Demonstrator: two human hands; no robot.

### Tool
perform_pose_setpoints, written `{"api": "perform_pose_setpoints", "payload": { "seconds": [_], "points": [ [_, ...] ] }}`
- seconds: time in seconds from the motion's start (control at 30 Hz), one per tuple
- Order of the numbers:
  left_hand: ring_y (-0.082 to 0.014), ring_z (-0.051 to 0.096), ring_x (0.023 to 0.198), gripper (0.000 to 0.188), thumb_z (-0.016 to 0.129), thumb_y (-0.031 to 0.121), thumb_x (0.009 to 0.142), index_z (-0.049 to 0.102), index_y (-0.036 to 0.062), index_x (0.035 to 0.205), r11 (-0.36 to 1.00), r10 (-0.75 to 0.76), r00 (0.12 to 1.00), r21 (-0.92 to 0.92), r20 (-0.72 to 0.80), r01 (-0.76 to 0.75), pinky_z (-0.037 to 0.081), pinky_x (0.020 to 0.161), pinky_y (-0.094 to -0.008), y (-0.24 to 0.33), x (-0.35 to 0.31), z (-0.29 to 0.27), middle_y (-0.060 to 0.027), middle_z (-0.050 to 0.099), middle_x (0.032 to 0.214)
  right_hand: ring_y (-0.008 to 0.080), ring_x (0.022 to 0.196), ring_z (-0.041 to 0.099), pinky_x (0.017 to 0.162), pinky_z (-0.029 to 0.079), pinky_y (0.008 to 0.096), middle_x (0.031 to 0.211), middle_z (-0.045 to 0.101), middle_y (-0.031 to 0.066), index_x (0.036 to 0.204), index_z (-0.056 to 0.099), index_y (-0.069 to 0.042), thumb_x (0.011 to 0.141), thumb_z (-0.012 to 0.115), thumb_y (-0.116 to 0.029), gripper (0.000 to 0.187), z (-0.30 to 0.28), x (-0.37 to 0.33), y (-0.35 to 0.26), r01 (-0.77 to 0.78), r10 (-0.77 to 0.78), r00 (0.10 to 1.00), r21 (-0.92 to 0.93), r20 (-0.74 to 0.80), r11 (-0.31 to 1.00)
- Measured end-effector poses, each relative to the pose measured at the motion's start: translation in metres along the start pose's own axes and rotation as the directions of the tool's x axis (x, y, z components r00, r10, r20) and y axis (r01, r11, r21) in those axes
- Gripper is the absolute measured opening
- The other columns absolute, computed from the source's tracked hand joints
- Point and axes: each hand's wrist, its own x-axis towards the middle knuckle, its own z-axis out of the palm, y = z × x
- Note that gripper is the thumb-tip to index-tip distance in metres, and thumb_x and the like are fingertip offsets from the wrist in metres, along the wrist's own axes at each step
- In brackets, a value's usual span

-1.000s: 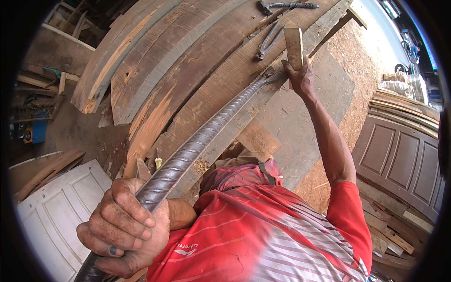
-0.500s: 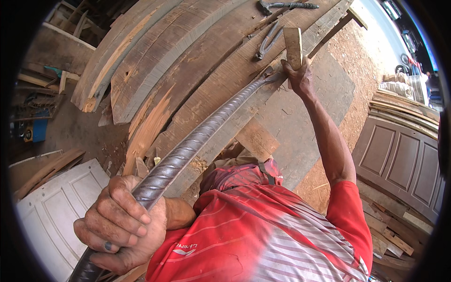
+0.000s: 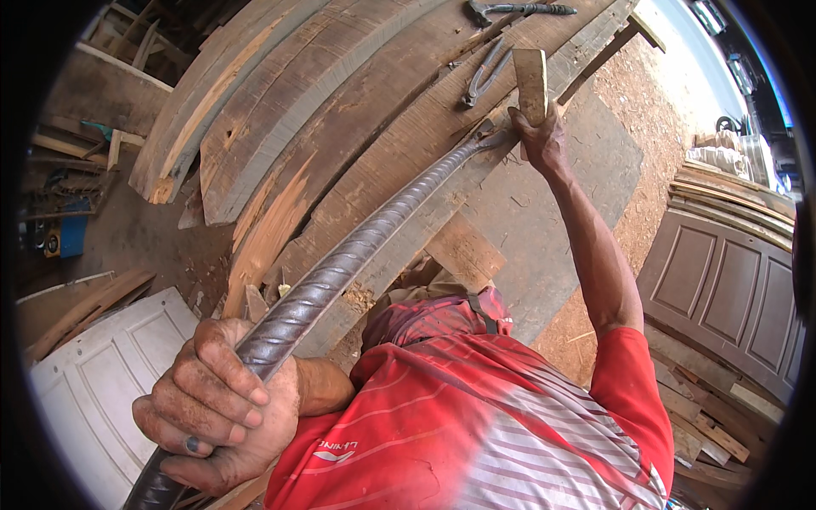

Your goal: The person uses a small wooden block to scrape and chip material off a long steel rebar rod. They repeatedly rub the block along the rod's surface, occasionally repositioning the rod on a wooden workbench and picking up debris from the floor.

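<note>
My left hand (image 3: 217, 412), a ring on one finger, is wrapped around a thick ribbed steel bar (image 3: 348, 253) close to me. The bar slants away to the upper right, and its flattened far end reaches the edge of a thick plank (image 3: 374, 200) beside my right hand. My right arm stretches forward. My right hand (image 3: 541, 140) is closed around the lower part of a short wooden block (image 3: 530, 81) that stands up at the plank's edge. Beyond the bar, a pair of pincers (image 3: 484, 76) lies on the plank.
A claw hammer (image 3: 523, 9) rests on the timber at the top. Several heavy curved boards (image 3: 289, 93) lie side by side at upper left. A white panel door (image 3: 110, 374) is at left, a brown panel door (image 3: 731, 289) at right. Scrap wood (image 3: 701, 421) is piled at lower right.
</note>
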Motion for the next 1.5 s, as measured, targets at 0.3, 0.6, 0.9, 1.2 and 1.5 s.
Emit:
{"api": "perform_pose_setpoints", "payload": {
  "seconds": [0.3, 0.6, 0.9, 1.2, 1.5],
  "points": [
    [-0.004, 0.043, 0.042, 0.03, 0.057, 0.034, 0.096, 0.044, 0.0152, 0.075, 1.0, 0.018, 0.999, 0.017, -0.043, -0.017, 0.042, 0.047, -0.0191, -0.0009, -0.0014, 0.0007, 0.0065, 0.043, 0.052, 0.0329, 0.095, 0.068, 0.083, 0.052, 0.0417, 0.102, 0.067, 0.0248, 0.117, 0.055, 0.005, 0.085, 0.074, -0.039, 0.057, -0.0005, 0.0004, -0.0012, -0.012, 0.012, 1.0, -0.003, 0.015, 1.0],
    [-0.0037, 0.042, 0.04, 0.032, 0.054, 0.036, 0.094, 0.043, 0.0151, 0.072, 0.999, 0.031, 0.997, -0.016, -0.066, -0.032, 0.041, 0.045, -0.0187, -0.003, 0.0, 0.0023, 0.007, 0.042, 0.05, 0.0322, 0.096, 0.067, 0.084, 0.052, 0.0415, 0.103, 0.067, 0.0238, 0.117, 0.055, 0.005, 0.084, 0.075, -0.04, 0.058, 0.0007, 0.0015, 0.0009, -0.03, 0.03, 1.0, -0.006, 0.009, 1.0],
    [-0.0038, 0.044, 0.041, 0.032, 0.053, 0.036, 0.094, 0.045, 0.015, 0.071, 1.0, 0.007, 0.998, 0.015, -0.062, -0.006, 0.042, 0.046, -0.019, -0.0006, 0.0001, 0.0, 0.0069, 0.043, 0.05, 0.0303, 0.095, 0.067, 0.082, 0.053, 0.0412, 0.102, 0.067, 0.023, 0.116, 0.055, 0.005, 0.085, 0.075, -0.041, 0.059, 0.0004, 0.001, 0.0006, -0.044, 0.044, 0.999, 0.011, 0.013, 0.999],
    [-0.0035, 0.044, 0.04, 0.031, 0.055, 0.035, 0.093, 0.045, 0.0151, 0.071, 0.999, 0.027, 0.997, 0.029, -0.067, -0.025, 0.042, 0.046, -0.0185, -0.0027, 0.0005, 0.0015, 0.0073, 0.043, 0.049, 0.0296, 0.094, 0.068, 0.082, 0.053, 0.0406, 0.102, 0.067, 0.0221, 0.118, 0.055, 0.004, 0.085, 0.074, -0.041, 0.059, -0.0007, 0.0014, 0.0011, -0.061, 0.06, 0.998, 0.027, 0.031, 0.998],
    [-0.0034, 0.043, 0.041, 0.032, 0.055, 0.034, 0.094, 0.044, 0.0151, 0.07, 1.0, 0.001, 0.999, 0.017, -0.045, 0.0, 0.042, 0.046, -0.0181, -0.0008, 0.0003, 0.0003, 0.0073, 0.043, 0.05, 0.03, 0.095, 0.067, 0.083, 0.052, 0.0408, 0.102, 0.067, 0.0222, 0.116, 0.056, 0.004, 0.085, 0.075, -0.041, 0.057, -0.0003, 0.0031, 0.005, -0.044, 0.043, 0.999, 0.02, 0.024, 0.999]
  ]
}}
